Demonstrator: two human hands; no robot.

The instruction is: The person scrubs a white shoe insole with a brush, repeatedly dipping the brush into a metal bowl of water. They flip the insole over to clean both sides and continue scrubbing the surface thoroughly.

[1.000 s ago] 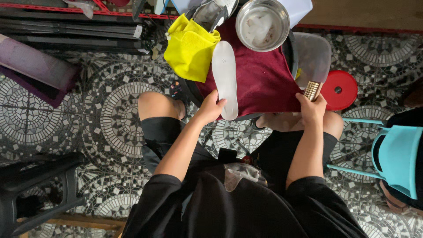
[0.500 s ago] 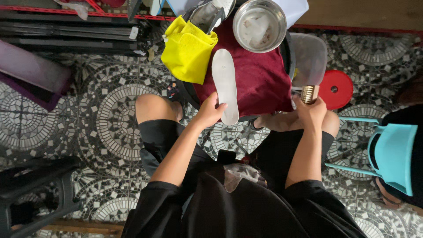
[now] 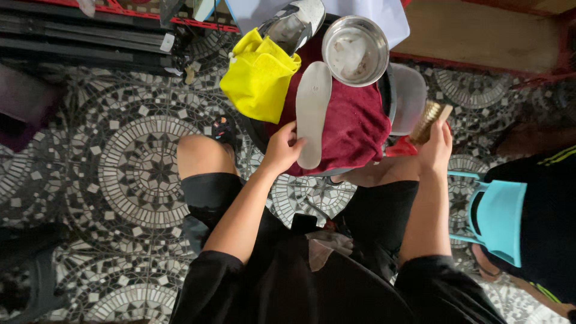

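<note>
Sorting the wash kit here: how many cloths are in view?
2. A yellow cloth lies bunched left of the insole. A maroon cloth is spread under the insole, which the left hand holds. Others may be hidden underneath.

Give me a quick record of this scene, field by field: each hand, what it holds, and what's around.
left hand: grips the near end of a white insole
right hand: holds a brush, raised off to the side of the insole
insole: lies flat on a dark red cloth
bowl: metal, at the cloth's far edge
yellow cloth: left of the insole
shoe: beyond the yellow cloth
floor: black and white patterned tiles
chair: light blue, at the right
</note>
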